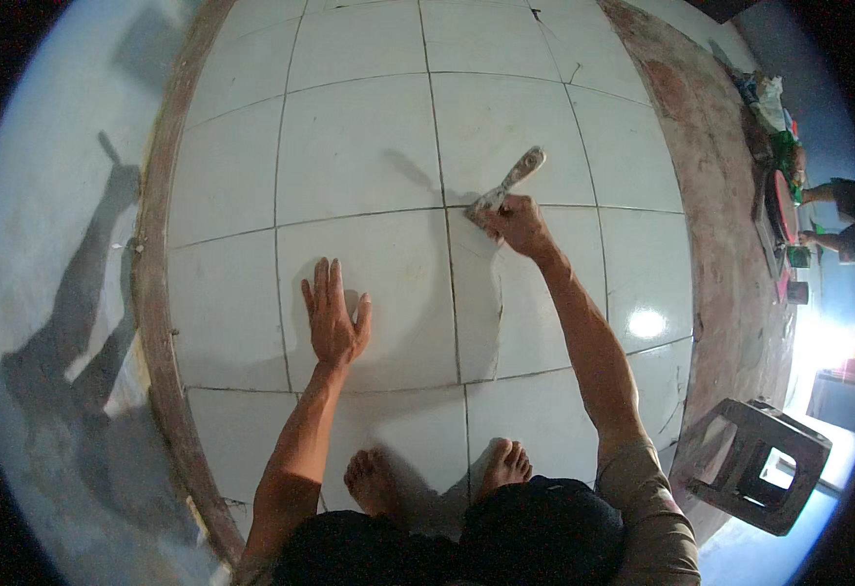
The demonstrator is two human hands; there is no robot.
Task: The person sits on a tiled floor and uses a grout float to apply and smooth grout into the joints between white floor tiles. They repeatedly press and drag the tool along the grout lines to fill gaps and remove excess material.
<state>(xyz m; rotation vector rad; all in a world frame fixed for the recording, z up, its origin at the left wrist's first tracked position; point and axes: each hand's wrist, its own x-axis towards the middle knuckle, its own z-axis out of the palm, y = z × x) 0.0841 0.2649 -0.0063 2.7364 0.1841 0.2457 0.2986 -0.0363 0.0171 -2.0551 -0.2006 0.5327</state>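
Observation:
White floor tiles (359, 146) with dark joints spread out in front of me. My right hand (520, 227) grips a putty knife (520, 171) low down, near its blade. The worn handle points up and to the right, and the blade's edge meets the floor close to where two joints cross. Part of the blade is hidden by my fingers. My left hand (334, 317) rests flat on a tile to the left, fingers stretched out and holding nothing. A thin crack (499, 313) runs down the tile below my right hand.
Along the left runs a brown strip (159, 273) beside a pale wall. A reddish-brown bare strip (725, 244) borders the tiles on the right. A dark plastic stool (769, 469) lies tipped there. Farther off are a bright lamp (828, 342), assorted goods and another person's limbs (823, 195). My bare feet (374, 479) are close below.

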